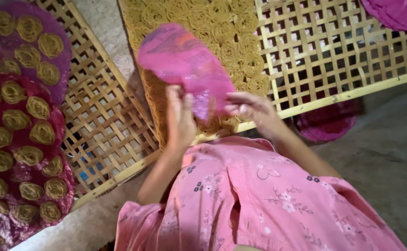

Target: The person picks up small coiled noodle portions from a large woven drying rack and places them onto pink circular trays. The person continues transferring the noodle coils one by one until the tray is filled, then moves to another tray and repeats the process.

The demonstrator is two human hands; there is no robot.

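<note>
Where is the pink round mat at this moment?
The pink round mat is in the middle of the head view, held by the left hand and right hand above the noodle-covered bamboo rack.

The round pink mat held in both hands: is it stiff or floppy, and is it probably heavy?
The pink mat probably bends easily: its lower edge curls between the left hand and right hand. It seems light, since fingertips alone hold it up. Its glossy surface may be slightly slippery.
</note>
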